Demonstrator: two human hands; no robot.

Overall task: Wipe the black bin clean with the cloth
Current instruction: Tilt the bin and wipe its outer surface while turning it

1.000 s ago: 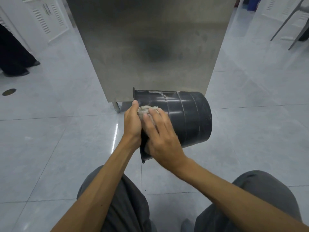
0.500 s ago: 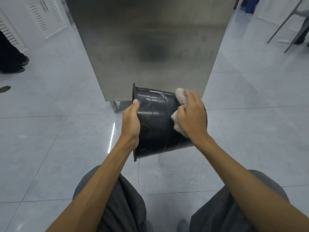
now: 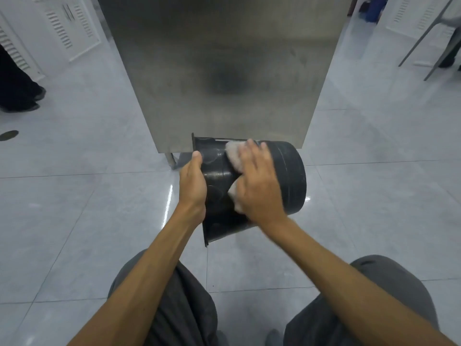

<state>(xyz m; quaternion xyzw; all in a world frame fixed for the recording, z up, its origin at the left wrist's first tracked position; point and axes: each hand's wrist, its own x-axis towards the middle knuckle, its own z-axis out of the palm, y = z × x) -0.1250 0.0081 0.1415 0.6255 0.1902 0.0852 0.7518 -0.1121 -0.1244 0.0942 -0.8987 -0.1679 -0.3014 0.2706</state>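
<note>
The black bin lies on its side above the floor, its rim to the left and its base to the right. My left hand grips the rim at the left end, thumb on top. My right hand lies flat on the bin's side wall with straight fingers and presses a pale cloth against it. The cloth shows above and below my palm; most of it is hidden under the hand.
A tall stainless steel cabinet stands right behind the bin on thin legs. Glossy grey floor tiles spread all round. A person's dark trouser legs stand at far left, chair legs at far right. My knees fill the bottom.
My right hand with the cloth swept from the rim to the bin's base end, then back left toward the middle, now flatter. The left hand stayed on the rim.
</note>
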